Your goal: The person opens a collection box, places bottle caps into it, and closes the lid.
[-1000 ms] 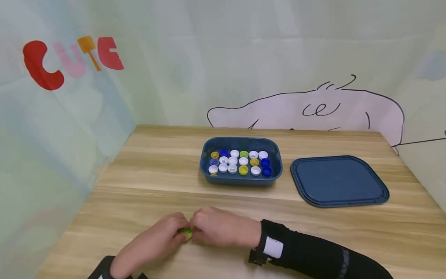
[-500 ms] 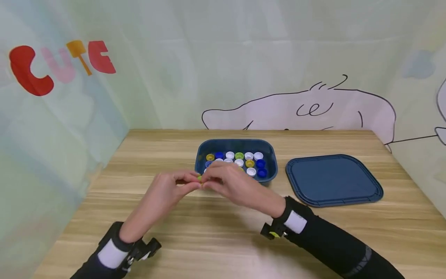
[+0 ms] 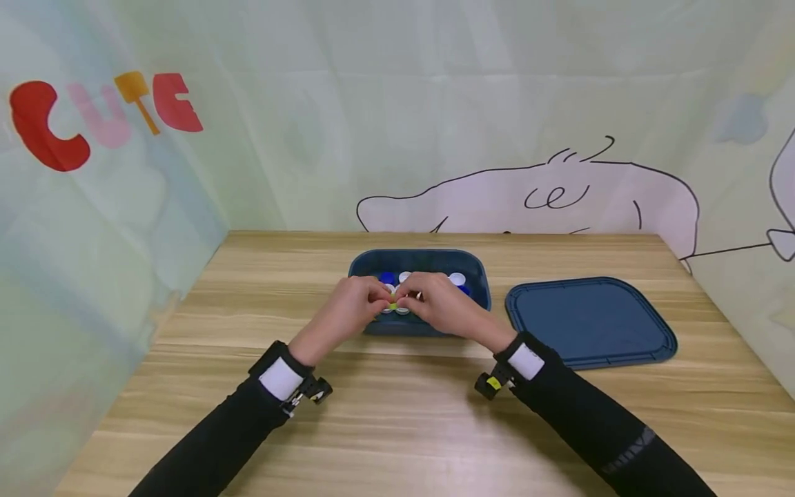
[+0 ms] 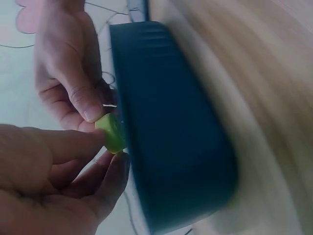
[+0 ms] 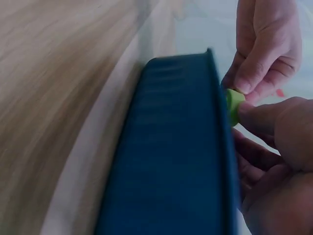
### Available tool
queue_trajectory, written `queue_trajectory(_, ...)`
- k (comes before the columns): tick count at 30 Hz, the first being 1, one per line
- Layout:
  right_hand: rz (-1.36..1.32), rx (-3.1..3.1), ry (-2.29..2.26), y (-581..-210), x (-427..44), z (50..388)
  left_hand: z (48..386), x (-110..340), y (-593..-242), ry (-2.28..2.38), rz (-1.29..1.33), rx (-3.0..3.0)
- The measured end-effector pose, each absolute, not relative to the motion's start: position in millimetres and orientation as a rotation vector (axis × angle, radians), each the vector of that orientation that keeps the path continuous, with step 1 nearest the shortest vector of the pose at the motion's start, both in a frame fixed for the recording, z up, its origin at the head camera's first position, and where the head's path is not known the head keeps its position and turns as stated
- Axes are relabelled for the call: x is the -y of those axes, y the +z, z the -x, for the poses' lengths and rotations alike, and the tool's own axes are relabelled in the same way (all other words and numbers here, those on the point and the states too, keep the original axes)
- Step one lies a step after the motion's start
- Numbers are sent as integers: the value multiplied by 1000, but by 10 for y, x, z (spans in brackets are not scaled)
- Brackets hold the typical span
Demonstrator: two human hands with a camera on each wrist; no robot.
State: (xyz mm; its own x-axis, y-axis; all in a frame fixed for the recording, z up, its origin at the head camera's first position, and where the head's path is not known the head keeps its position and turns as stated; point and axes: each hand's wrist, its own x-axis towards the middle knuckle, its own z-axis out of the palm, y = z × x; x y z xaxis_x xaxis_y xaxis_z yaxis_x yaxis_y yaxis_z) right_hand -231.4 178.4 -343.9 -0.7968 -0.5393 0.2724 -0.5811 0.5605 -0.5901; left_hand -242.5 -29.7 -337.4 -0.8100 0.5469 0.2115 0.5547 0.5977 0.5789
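A yellow-green bottle cap (image 3: 393,305) is held between both hands, over the dark blue bin (image 3: 422,330). My left hand (image 3: 352,304) pinches it from the left, and the thumb and fingers of my right hand (image 3: 442,302) pinch it from the right. Seen from the left wrist, the green cap (image 4: 111,133) sits at the fingertips, just beyond the bin's rim. The right wrist view also has the cap (image 5: 234,104) at the rim, with both thumbs on it. White caps (image 3: 457,279) and a blue cap (image 3: 388,277) show in the bin; my hands hide others.
To the right of the bin, its flat dark blue lid (image 3: 593,321) lies on the wooden table (image 3: 397,428). A printed cloth (image 3: 397,124) hangs behind the table and along its left side.
Both hands have moved forward from the near table with the green cap, first to the bin's front edge and now over its inside. The view has shifted slightly.
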Motion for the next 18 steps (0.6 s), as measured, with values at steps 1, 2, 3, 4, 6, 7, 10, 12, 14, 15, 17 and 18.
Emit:
queue_trajectory(1, -984, 2731, 1050, -3465, -1795, 2334, 2445, 280, -3412, -1001, 982, 2792)
queue_trajectory(2, -992, 2741, 1028, -3486, -1804, 2353, 2459, 262, -3443, -987, 989, 2796)
queue_trajectory(3, -996, 2752, 1009, -3505, -1811, 2372, 2473, 246, -3472, -973, 994, 2804)
queue_trajectory(4, -1004, 2766, 984, -3523, -1815, 2394, 2483, 233, -3499, -967, 993, 2815)
queue_trajectory(6, -1022, 2793, 934, -3548, -1820, 2438, 2501, 206, -3539, -965, 969, 2855)
queue_trajectory(7, -1028, 2812, 921, -3556, -1820, 2457, 2510, 193, -3553, -962, 955, 2877)
queue_trajectory(10, -1041, 2860, 878, -3572, -1821, 2503, 2533, 167, -3577, -950, 912, 2926)
queue_trajectory(12, -1041, 2888, 861, -3577, -1821, 2526, 2546, 151, -3584, -923, 896, 2939)
queue_trajectory(14, -1039, 2912, 851, -3581, -1821, 2541, 2556, 141, -3588, -884, 896, 2929)
queue_trajectory(15, -1038, 2924, 851, -3585, -1820, 2549, 2558, 137, -3590, -871, 895, 2922)
queue_trajectory(17, -1046, 2940, 862, -3600, -1820, 2571, 2560, 131, -3593, -867, 881, 2922)
queue_trajectory(18, -1048, 2946, 867, -3602, -1819, 2576, 2561, 128, -3593, -863, 879, 2920)
